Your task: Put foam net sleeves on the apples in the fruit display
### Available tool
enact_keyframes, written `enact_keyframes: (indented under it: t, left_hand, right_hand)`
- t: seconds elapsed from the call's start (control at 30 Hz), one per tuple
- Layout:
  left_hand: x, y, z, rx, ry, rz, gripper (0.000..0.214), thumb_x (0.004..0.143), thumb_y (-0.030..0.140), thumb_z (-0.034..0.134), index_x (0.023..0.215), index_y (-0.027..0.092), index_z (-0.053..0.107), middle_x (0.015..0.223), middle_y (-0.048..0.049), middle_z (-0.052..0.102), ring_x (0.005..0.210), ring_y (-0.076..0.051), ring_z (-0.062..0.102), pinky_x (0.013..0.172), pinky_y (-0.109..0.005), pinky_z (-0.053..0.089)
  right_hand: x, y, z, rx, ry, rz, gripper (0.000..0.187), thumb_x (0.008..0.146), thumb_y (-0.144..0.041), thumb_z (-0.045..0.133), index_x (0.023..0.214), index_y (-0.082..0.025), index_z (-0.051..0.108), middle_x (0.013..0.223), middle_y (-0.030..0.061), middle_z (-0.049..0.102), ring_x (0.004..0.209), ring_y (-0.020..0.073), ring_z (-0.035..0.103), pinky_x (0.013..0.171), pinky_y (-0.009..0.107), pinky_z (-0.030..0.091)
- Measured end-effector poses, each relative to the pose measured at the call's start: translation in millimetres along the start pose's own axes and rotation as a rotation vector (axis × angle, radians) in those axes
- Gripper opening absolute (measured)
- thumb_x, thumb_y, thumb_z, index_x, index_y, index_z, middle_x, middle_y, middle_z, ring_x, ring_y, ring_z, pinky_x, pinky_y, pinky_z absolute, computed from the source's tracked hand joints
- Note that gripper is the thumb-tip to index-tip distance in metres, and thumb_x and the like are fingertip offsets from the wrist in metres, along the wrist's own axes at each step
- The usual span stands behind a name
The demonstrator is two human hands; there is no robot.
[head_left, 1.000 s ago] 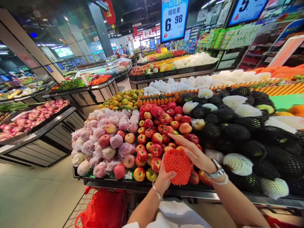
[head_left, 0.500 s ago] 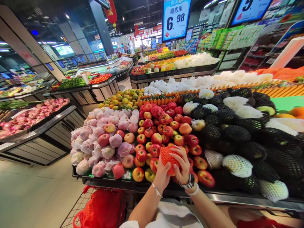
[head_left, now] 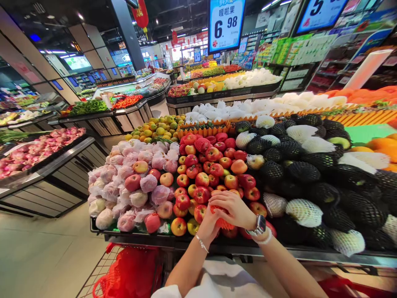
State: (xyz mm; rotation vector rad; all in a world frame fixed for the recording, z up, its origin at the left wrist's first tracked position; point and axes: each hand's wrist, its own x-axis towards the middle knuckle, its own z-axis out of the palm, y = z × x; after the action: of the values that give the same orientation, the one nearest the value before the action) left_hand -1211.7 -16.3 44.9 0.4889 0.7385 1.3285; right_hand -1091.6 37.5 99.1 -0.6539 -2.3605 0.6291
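Both my hands are over the pile of red apples (head_left: 202,179), near its front edge. A fruit in a red foam net (head_left: 223,223) is between them, mostly covered by my fingers; which fruit sits inside is hidden. My left hand (head_left: 209,224) grips it from the left side and below. My right hand (head_left: 235,209) lies across its top, fingers bent over it and reaching toward the left hand. Other fruit in red foam nets (head_left: 202,144) lies at the back of the apple pile.
Wrapped pink fruit (head_left: 119,192) is heaped to the left, and dark fruit in black nets (head_left: 302,170) to the right. A cart with a red bag (head_left: 130,271) stands below the display edge at left. Price screens (head_left: 226,27) hang above.
My right hand has moved from the right side of the netted fruit to over its top, covering more of it. The left hand stays around it. The view has shifted slightly.
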Motion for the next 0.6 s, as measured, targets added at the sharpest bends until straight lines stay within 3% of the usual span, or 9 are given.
enact_keyframes:
  t: [0.07,0.1,0.2,0.27,0.3,0.37,0.43,0.47,0.6]
  left_hand:
    - [-0.4,-3.0,-1.7,-0.006,0.014,-0.028,0.047,0.060,0.046,0.087,0.099,0.024,0.071,0.104,-0.0043,0.071,0.116,-0.032,0.063,0.104,-0.045,0.047]
    - [-0.8,-4.0,-2.4,-0.026,0.015,-0.054,0.050,0.062,0.044,0.086,0.104,0.024,0.069,0.107,-0.0052,0.071,0.116,-0.032,0.063,0.105,-0.047,0.047]
    - [-2.4,-3.3,-3.1,-0.081,0.051,-0.044,0.071,0.061,0.043,0.087,0.123,0.022,0.060,0.118,-0.0101,0.068,0.116,-0.032,0.062,0.107,-0.051,0.044]
    - [-3.0,0.9,-2.9,-0.031,0.120,0.103,0.084,0.055,0.040,0.089,0.129,0.022,0.053,0.122,-0.0107,0.065,0.120,-0.033,0.059,0.109,-0.051,0.042]
    - [-3.0,3.9,-3.2,0.032,0.159,0.206,0.089,0.051,0.037,0.091,0.129,0.023,0.052,0.124,-0.0102,0.064,0.123,-0.033,0.057,0.110,-0.051,0.041]
    - [-2.0,10.7,-5.8,0.187,0.223,0.403,0.093,0.043,0.031,0.094,0.126,0.026,0.051,0.127,-0.0088,0.062,0.127,-0.034,0.053,0.114,-0.050,0.037]
    - [0.4,17.0,-12.5,0.320,0.253,0.546,0.095,0.036,0.027,0.094,0.121,0.027,0.053,0.129,-0.0086,0.060,0.129,-0.035,0.051,0.116,-0.051,0.034]
    - [1.9,19.4,-17.3,0.376,0.260,0.600,0.095,0.034,0.027,0.095,0.120,0.027,0.054,0.129,-0.0091,0.059,0.129,-0.036,0.051,0.117,-0.052,0.033]
    - [7.5,20.7,-39.9,0.610,0.276,0.734,0.091,0.030,0.024,0.096,0.113,0.025,0.060,0.128,-0.0125,0.058,0.130,-0.040,0.049,0.118,-0.058,0.029]
  right_hand:
    - [1.8,3.4,2.8,0.082,0.000,0.046,0.034,0.096,-0.040,0.047,0.101,-0.026,0.077,0.103,0.0065,0.077,0.103,0.0257,0.068,0.097,0.047,0.051]
    - [0.5,5.6,3.5,0.160,0.064,0.074,0.036,0.094,-0.047,0.048,0.103,-0.027,0.077,0.108,0.0066,0.075,0.109,0.0271,0.066,0.102,0.049,0.048]
    - [-8.8,12.8,5.0,0.411,0.501,0.203,0.056,0.089,-0.067,0.046,0.128,-0.031,0.064,0.140,0.0055,0.059,0.135,0.0301,0.048,0.116,0.055,0.032]
    - [-17.0,16.0,9.5,0.521,0.762,0.315,0.056,0.095,-0.062,0.040,0.142,-0.033,0.049,0.153,0.0044,0.044,0.140,0.0275,0.042,0.115,0.055,0.034]
    - [-21.3,16.4,13.2,0.572,0.774,0.368,0.052,0.097,-0.056,0.039,0.145,-0.035,0.044,0.155,0.0043,0.041,0.139,0.0260,0.044,0.113,0.055,0.037]
    - [-29.6,14.5,21.4,0.663,0.587,0.445,0.051,0.096,-0.048,0.049,0.145,-0.035,0.044,0.155,0.0066,0.041,0.137,0.0265,0.047,0.111,0.054,0.041]
    - [-36.4,8.6,26.3,0.640,0.368,0.465,0.053,0.091,-0.044,0.061,0.141,-0.033,0.050,0.154,0.0082,0.043,0.141,0.0286,0.041,0.115,0.055,0.034]
    - [-38.7,4.2,26.3,0.581,0.323,0.447,0.054,0.090,-0.042,0.063,0.142,-0.033,0.050,0.155,0.0083,0.041,0.144,0.0291,0.036,0.117,0.057,0.030]
    - [-36.0,-18.7,13.6,0.369,0.333,0.338,0.063,0.092,-0.039,0.059,0.149,-0.035,0.035,0.160,0.0084,0.029,0.149,0.0306,0.024,0.118,0.060,0.026]
